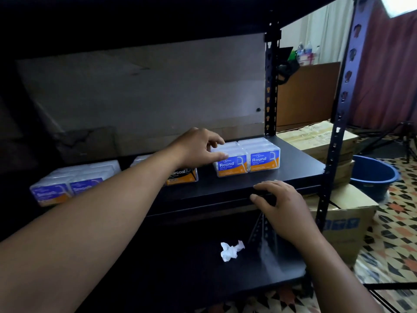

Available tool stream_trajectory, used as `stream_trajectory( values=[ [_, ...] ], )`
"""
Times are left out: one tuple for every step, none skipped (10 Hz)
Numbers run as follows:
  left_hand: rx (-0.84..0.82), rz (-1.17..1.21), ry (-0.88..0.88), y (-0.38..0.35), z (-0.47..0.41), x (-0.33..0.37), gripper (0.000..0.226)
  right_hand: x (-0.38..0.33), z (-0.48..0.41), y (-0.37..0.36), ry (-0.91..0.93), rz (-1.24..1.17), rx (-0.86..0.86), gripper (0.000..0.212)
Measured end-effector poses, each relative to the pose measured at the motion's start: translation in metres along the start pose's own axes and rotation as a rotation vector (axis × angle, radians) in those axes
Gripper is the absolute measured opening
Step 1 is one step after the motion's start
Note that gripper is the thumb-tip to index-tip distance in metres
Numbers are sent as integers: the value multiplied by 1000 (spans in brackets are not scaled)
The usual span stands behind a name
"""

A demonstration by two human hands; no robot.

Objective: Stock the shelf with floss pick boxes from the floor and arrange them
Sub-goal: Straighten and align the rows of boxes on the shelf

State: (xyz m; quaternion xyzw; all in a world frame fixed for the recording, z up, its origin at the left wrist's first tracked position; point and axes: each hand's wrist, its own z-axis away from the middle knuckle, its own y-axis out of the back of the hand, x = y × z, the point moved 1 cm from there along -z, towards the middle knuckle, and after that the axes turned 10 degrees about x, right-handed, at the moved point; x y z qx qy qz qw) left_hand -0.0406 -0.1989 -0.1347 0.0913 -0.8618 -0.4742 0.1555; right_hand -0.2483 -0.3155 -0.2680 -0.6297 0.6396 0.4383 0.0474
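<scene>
On the black shelf board [293, 163] stand clear floss pick boxes in three groups. My left hand [198, 146] grips the left "Round" box [232, 164], thumb on its front and fingers on its top. A second "Round" box [264, 158] stands right beside it, touching. A black-labelled "Charcoal" box [184, 176] shows partly behind my left forearm. Further left sit blue "Smooth" boxes [65, 186]. My right hand [278, 204] rests with relaxed fingers on the shelf's front edge, holding nothing.
A crumpled white scrap [231, 250] lies on the lower shelf board. Black uprights [338, 123] frame the right side. Cardboard cartons [345, 220] and a blue tub [374, 175] stand on the patterned floor to the right.
</scene>
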Motion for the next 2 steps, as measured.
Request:
stream_trajectory(
  values=[
    [13,60,18,15,42,2,42,-16,14,1,-69,-75,-80,29],
    [-141,72,85,21,92,-7,52,-23,38,-3,-96,-68,-244,32]
  ],
)
